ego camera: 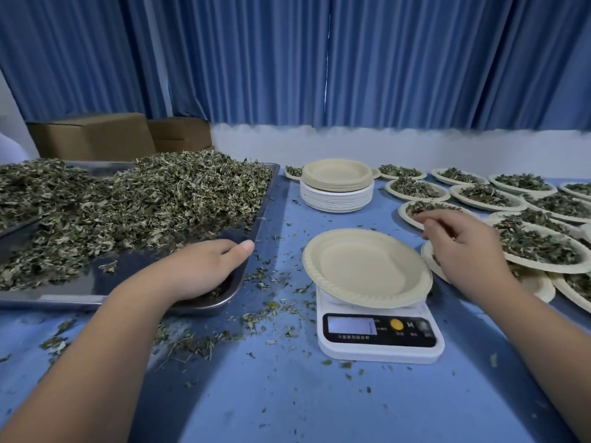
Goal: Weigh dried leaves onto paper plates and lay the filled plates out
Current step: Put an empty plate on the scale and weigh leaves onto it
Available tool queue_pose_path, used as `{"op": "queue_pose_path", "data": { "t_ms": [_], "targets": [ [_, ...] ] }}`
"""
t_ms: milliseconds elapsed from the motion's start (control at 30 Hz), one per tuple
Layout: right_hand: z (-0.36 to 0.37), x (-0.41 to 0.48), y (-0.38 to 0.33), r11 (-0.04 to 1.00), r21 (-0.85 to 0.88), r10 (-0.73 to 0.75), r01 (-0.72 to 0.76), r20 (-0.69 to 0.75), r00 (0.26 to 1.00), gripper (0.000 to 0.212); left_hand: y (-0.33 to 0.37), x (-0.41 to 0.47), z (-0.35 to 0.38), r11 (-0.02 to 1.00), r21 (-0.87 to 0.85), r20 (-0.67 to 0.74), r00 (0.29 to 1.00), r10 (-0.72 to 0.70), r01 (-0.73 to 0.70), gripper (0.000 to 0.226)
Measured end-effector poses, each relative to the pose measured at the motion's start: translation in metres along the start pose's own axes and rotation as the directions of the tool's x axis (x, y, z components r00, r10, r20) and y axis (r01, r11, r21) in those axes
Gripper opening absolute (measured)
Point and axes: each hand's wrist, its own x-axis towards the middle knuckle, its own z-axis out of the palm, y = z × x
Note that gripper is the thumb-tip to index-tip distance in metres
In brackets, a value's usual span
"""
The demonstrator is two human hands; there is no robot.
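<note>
White digital kitchen scale [380,334] is nearest, with the empty round beige paper plate [364,266] on it. Left hand [204,266] is left of the plate, fingers curled down into the steel tray's [80,282] near corner; can't tell if it grips leaves. Right hand [460,244] is loose and holds nothing, fingertips at a leaf-filled paper plate [403,212]. Dried green leaf heap [160,199] lies forward-left, so the left hand is nearer.
</note>
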Motion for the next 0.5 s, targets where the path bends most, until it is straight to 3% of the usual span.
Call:
{"op": "queue_pose_path", "data": {
  "t_ms": [100,200,267,367,400,433,500],
  "targets": [
    [-0.003,0.002,0.003,0.998,0.030,0.050,-0.050,-0.006,0.999,0.022,0.006,-0.005,-0.002,0.991,-0.112,-0.103,0.992,0.066,-0.078,0.057],
    [-0.003,0.001,0.001,0.998,0.025,0.064,-0.064,-0.015,0.998,0.023,0.002,-0.007,-0.006,0.988,-0.137,-0.244,0.969,0.034,-0.069,0.040],
    [-0.003,0.001,-0.002,0.998,-0.017,0.061,-0.061,0.000,0.998,0.021,-0.003,-0.005,-0.007,0.999,-0.038,-0.309,0.951,-0.025,0.014,0.047],
    [-0.019,0.006,-0.010,0.983,-0.050,0.182,-0.177,0.154,0.971,0.020,-0.010,0.001,-0.005,0.985,0.082,-0.222,0.966,-0.129,0.150,0.068],
    [-0.031,0.009,-0.011,0.964,-0.019,0.260,-0.267,0.294,0.920,0.023,-0.010,0.003,-0.003,0.982,0.102,-0.187,0.972,-0.140,0.161,0.071],
    [-0.044,0.010,-0.012,0.930,-0.003,0.325,-0.367,0.471,0.820,0.026,-0.009,0.003,-0.001,0.981,0.110,-0.163,0.977,-0.141,0.160,0.073],
    [-0.065,0.008,-0.012,0.861,-0.114,0.388,-0.495,0.777,0.496,0.024,-0.008,0.005,0.003,0.983,0.105,-0.140,0.981,-0.137,0.153,0.074]
  ]
}}
